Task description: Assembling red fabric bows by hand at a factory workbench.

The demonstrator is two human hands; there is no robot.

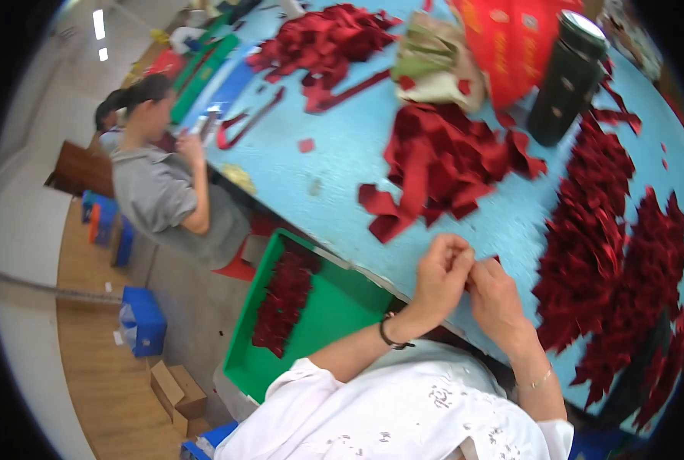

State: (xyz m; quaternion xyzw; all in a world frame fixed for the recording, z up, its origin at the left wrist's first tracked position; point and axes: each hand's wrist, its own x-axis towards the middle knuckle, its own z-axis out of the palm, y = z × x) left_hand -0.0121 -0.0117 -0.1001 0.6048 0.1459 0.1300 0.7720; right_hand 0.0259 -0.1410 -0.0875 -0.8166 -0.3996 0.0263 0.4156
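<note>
Left hand [439,277] + right hand [497,300]: met at fingertips inside tabletop's [342,157] near edge, couldn't tell on what
Red scrap [497,258]: peeked out by right hand
Red ribbon pile [442,161]: lay just beyond, seemed light, floppy; best pinched by loose end [386,225]

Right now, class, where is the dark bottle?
In the head view, the dark bottle stands at the upper right of the blue table, between the bright red bag and the dark red ruffled strips.

Red strips [438,165] lie in a loose, curling heap on the blue tabletop [281,169]. A dark-red scrap [497,259] shows beside the right hand [499,303].
</note>
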